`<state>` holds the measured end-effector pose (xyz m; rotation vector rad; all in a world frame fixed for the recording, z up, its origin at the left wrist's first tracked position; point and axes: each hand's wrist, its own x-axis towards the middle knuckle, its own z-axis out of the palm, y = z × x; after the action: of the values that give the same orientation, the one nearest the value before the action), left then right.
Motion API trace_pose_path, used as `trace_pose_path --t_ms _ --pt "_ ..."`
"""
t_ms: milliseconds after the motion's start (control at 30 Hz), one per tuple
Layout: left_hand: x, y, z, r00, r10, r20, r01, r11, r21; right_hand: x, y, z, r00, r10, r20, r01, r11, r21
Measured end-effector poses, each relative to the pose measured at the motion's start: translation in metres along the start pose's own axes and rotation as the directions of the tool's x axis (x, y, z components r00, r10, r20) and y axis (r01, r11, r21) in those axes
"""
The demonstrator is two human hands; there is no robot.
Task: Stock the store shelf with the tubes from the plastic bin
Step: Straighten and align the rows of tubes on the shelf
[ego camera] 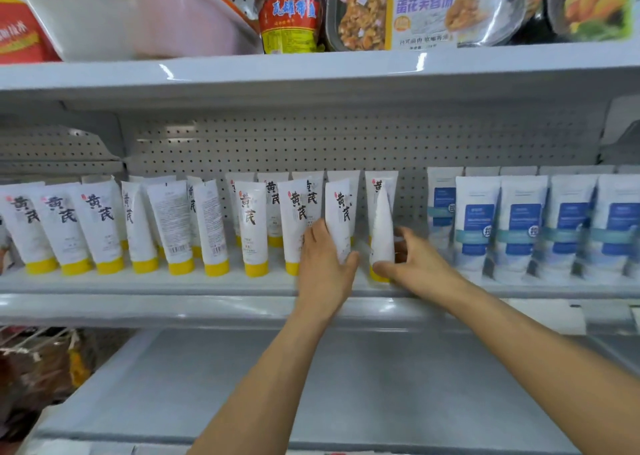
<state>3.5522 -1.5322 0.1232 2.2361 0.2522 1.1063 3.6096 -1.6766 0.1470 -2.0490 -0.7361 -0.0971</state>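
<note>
Now both hands reach the grey metal middle shelf (173,283). The left hand (322,267) is wrapped round a white, yellow-capped tube (341,208) standing cap-down in the row. Just beside it, the right hand (415,264) pinches a neighbouring white tube (382,226), blurred and seemingly tilted. The white plastic bin (121,14) sits one level up, at the left.

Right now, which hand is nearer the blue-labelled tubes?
Right. The right hand grips a turned tube just left of the blue-labelled tubes; the left hand holds a second tube farther left.
</note>
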Motion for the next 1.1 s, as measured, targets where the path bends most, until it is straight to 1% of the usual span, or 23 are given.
trace_pose_path --t_ms 67,200,267,367,467,567,633,700,833,933,1100 --pt "0.002 -0.004 0.001 1.000 -0.002 -0.006 0.002 1.000 0.007 0.001 0.004 0.001 0.999 -0.022 0.040 0.023 1.000 -0.016" --pt "0.003 -0.004 0.001 1.000 0.009 -0.009 -0.009 0.999 0.033 0.003 0.007 0.002 0.999 -0.026 0.024 0.025 0.999 0.042" --pt "0.003 -0.005 0.000 1.000 0.015 -0.006 -0.014 1.000 0.011 0.002 0.006 0.003 1.000 -0.011 -0.016 0.011 0.999 0.032" --pt "0.000 -0.005 -0.004 0.999 0.024 0.040 -0.020 0.996 -0.087 -0.002 0.004 0.004 0.994 0.004 -0.112 -0.007 1.000 -0.026" --pt "0.001 -0.006 -0.008 0.995 0.002 0.096 0.010 0.992 -0.122 -0.004 0.002 0.004 0.989 -0.018 -0.146 0.006 0.996 -0.088" --pt "0.003 -0.005 -0.008 0.993 -0.015 0.120 0.025 0.996 -0.085 -0.007 0.001 0.002 0.989 -0.025 -0.146 0.004 0.990 -0.139" --pt "0.004 -0.005 -0.006 0.992 -0.016 0.124 0.020 0.999 -0.030 -0.008 0.002 0.000 0.991 -0.015 -0.133 -0.005 0.989 -0.146" --pt "0.004 -0.003 -0.006 0.992 -0.012 0.125 0.013 1.000 -0.010 -0.008 0.002 -0.002 0.991 -0.006 -0.133 -0.013 0.989 -0.146" --pt "0.003 -0.002 -0.009 0.989 -0.008 0.147 0.010 1.000 -0.009 -0.010 0.001 -0.003 0.988 -0.005 -0.152 -0.019 0.988 -0.155" --pt "0.003 -0.002 -0.011 0.986 -0.011 0.165 0.018 0.999 -0.042 -0.012 0.000 -0.001 0.987 0.003 -0.160 -0.028 0.987 -0.159" --pt "0.001 -0.002 -0.010 0.988 -0.015 0.156 0.021 0.999 -0.037 -0.014 -0.001 -0.001 0.983 0.009 -0.186 -0.043 0.982 -0.184"
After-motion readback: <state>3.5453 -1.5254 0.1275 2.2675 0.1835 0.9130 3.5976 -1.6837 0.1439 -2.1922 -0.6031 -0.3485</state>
